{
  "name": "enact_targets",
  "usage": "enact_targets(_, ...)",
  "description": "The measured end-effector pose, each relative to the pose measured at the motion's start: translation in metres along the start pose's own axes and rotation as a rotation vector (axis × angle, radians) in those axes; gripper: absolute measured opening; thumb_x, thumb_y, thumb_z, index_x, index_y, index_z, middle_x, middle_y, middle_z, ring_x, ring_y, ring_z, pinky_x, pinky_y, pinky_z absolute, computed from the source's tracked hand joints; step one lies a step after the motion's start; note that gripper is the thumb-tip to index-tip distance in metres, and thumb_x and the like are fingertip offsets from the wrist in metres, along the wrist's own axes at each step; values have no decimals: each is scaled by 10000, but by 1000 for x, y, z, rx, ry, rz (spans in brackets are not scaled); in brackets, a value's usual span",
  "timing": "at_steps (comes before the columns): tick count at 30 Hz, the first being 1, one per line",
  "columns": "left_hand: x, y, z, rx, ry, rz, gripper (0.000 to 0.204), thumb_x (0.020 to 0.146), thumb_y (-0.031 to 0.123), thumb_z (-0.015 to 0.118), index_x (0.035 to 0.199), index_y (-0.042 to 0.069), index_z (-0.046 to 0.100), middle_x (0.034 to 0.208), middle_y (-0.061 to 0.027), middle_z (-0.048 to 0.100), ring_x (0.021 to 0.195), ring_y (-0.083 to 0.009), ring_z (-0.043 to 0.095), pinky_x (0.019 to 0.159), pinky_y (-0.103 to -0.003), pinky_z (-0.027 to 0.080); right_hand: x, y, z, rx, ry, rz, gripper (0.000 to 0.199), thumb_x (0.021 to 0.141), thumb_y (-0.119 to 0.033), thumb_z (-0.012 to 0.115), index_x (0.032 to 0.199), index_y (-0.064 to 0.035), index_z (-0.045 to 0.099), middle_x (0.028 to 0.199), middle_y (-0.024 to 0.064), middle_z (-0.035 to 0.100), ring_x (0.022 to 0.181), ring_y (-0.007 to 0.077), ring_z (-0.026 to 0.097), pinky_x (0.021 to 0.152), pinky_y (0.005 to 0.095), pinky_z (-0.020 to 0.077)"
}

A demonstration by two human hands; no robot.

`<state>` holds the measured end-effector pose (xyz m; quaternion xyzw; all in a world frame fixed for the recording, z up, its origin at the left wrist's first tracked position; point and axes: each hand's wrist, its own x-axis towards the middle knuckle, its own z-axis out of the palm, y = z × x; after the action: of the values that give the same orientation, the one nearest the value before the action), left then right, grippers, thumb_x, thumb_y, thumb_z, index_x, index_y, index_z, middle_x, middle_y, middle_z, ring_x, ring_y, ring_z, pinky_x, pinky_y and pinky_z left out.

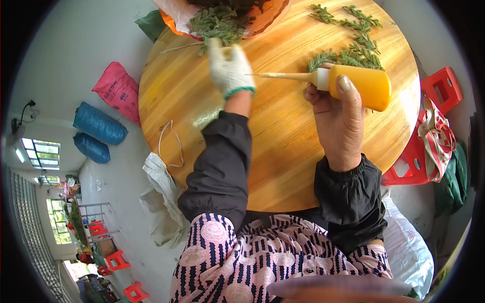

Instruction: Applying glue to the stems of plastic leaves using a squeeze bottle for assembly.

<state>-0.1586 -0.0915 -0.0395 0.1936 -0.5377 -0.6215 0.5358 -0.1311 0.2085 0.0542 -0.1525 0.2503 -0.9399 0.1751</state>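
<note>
Right fingers point(312, 95) wrapped round yellow bottle point(369, 86), gloved left fingers point(216, 49) at green sprigs point(217, 23); their grip unclear

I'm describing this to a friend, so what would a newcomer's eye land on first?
Probably the yellow bottle, held in the bare right hand, its thin nozzle pointing left above the round wooden table. Next comes the white-gloved left hand, close to green sprigs at the mouth of an orange bag near the table's far edge. A bright pink sack also stands out, beyond the table's left side.
</note>
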Motion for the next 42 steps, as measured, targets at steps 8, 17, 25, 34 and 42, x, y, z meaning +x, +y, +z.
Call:
enact_targets(8, 96, 52, 16, 956, 106, 130, 607, 853, 196, 727, 1421, 35, 584, 1093, -149, 741, 938, -249, 702, 863, -366, 543, 3, 0, -1, -6, 16, 18, 346, 948, -194, 736, 1188, 38, 646, 1041, 122, 699, 864, 210, 661, 770, 361, 556)
enact_targets(17, 26, 54, -26, 738, -26, 255, 509, 885, 80, 670, 1382, -16, 612, 1053, -106, 726, 848, -167, 656, 789, -298, 528, 13, 1, -9, -82, 76, -28, 294, 940, -217, 746, 1100, 21, 677, 994, 93, 698, 833, 191, 657, 757, 344, 546)
enact_targets(25, -121, 122, -67, 889, -799, 469, 457, 940, -92, 614, 1394, -41, 595, 1414, -142, 623, 1075, -175, 665, 938, -308, 535, 22, 8, -25, -186, 84, -42, 298, 935, -238, 750, 1090, -1, 659, 989, 87, 687, 826, 187, 659, 747, 334, 546)
enact_targets(34, -54, 93, -65, 830, -527, 566, 526, 938, -76, 616, 1455, 3, 555, 1413, -126, 630, 1178, -189, 648, 1000, -307, 520, 26, 17, -32, -277, 38, -69, 283, 954, -227, 729, 1090, 9, 652, 987, 96, 688, 842, 192, 666, 755, 332, 550)
enact_targets(42, -71, 65, -45, 1323, -689, 297, 1020, 851, 422, 817, 1646, 171, 229, 1385, -112, 663, 1274, -290, 611, 1171, -583, 304, 23, 32, -33, -480, -60, -65, 234, 928, -198, 761, 1031, 3, 700, 928, 71, 706, 824, 167, 664, 760, 312, 534)
